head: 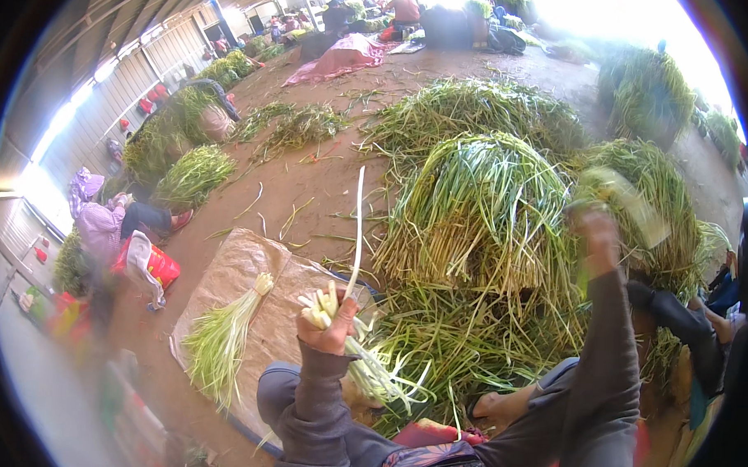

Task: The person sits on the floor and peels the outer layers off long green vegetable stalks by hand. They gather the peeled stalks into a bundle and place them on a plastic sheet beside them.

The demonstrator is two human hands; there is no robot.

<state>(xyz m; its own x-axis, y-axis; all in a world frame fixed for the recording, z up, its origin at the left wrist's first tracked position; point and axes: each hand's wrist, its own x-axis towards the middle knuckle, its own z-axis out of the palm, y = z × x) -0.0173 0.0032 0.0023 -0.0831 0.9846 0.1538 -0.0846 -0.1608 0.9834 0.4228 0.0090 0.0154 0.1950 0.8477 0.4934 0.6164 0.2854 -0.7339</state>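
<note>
My left hand point(328, 331) grips a bunch of pale peeled stalks point(375, 372), their thick white ends up and their thin leafy ends hanging towards my lap. One long white stalk point(359, 227) sticks up well above the rest. My right hand point(598, 238) is raised on the right and blurred by motion. A pale green blurred streak point(637, 209) shows beside it; whether the hand holds it is unclear. Before me stands a large heap of long-leaved green vegetable point(486, 206), resembling garlic greens, with loose leaves point(469, 335) around its foot.
A tied bundle of stalks point(237, 334) lies on a tan woven sheet point(224, 271) at my left. More green heaps point(644, 95) stand at the right and back. A seated person point(99, 218) works by a red bag point(153, 263). Another person's leg point(680, 318) is close at right.
</note>
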